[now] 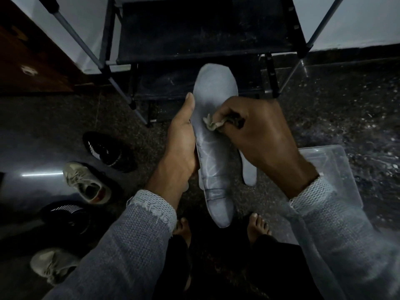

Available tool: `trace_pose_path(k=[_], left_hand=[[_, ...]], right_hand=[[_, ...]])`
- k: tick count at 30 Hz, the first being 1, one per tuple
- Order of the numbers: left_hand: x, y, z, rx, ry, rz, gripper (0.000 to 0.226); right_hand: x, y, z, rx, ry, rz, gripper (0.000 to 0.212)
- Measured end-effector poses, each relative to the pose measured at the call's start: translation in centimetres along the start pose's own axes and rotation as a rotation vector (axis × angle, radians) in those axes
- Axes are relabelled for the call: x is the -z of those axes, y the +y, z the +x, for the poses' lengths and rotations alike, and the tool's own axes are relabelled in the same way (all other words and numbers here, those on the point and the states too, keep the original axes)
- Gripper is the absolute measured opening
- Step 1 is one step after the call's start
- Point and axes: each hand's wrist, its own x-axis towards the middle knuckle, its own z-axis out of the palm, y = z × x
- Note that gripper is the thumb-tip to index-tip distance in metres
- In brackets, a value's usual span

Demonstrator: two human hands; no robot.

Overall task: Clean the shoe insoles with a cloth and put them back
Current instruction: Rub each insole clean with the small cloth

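A long grey insole with pale streaks stands lengthwise in the middle of the view, toe end pointing away. My left hand grips its left edge, thumb stretched along the side. My right hand presses a small crumpled beige cloth against the insole's middle. A second grey insole shows behind it, mostly hidden under my right hand; what holds it I cannot tell.
Two black shoes and two beige sneakers lie on the dark floor at left. A black shoe rack stands ahead. A clear plastic box sits at right. My bare feet are below.
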Motion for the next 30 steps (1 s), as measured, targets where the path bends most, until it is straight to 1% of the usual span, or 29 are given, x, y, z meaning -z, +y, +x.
trace_pose_path(k=[2, 4, 7, 10, 13, 16, 18, 20, 23, 25, 28, 30], left_hand=[[-0.2, -0.1, -0.2, -0.019, 0.002, 0.022, 0.056], [-0.2, -0.2, -0.3, -0.040, 0.014, 0.040, 0.054], [-0.1, 0.1, -0.3, -0.050, 0.044, 0.049, 0.052], [-0.1, 0.3, -0.2, -0.059, 0.074, 0.022, 0.051], [-0.5, 0.3, -0.3, -0.038, 0.063, 0.020, 0.054], [-0.6, 0.1, -0.6, -0.046, 0.044, 0.014, 0.053], [-0.6, 0.1, -0.6, -0.047, 0.049, 0.011, 0.052], [-0.4, 0.2, -0.4, -0.059, 0.067, 0.002, 0.051], [-0.3, 0.4, 0.1, -0.038, 0.092, -0.004, 0.052], [-0.3, 0.4, 0.1, -0.001, 0.079, 0.002, 0.057], [-0.1, 0.2, -0.1, -0.016, 0.033, 0.010, 0.057], [-0.1, 0.1, -0.3, -0.032, 0.021, 0.013, 0.054]], right_hand=[[0.3, 0.5, 0.0, -0.039, 0.080, -0.021, 0.008], [0.6, 1.1, 0.1, -0.063, 0.104, -0.063, 0.009], [0.9, 1.2, 0.1, -0.054, -0.008, -0.045, 0.011], [0.6, 0.5, 0.1, -0.010, -0.096, 0.002, 0.007], [0.2, 0.3, 0.1, -0.020, -0.029, 0.033, 0.009], [0.4, 0.8, 0.1, -0.043, 0.052, -0.037, 0.012], [0.7, 1.1, 0.1, -0.054, 0.007, -0.073, 0.014], [0.9, 1.0, 0.2, -0.046, -0.091, -0.070, 0.015], [0.7, 0.3, 0.2, -0.007, -0.164, -0.010, 0.010], [0.4, 0.1, 0.1, -0.008, -0.125, 0.022, 0.006], [0.2, 0.4, 0.1, -0.010, 0.007, -0.017, 0.008], [0.4, 0.7, 0.1, -0.032, 0.009, -0.055, 0.011]])
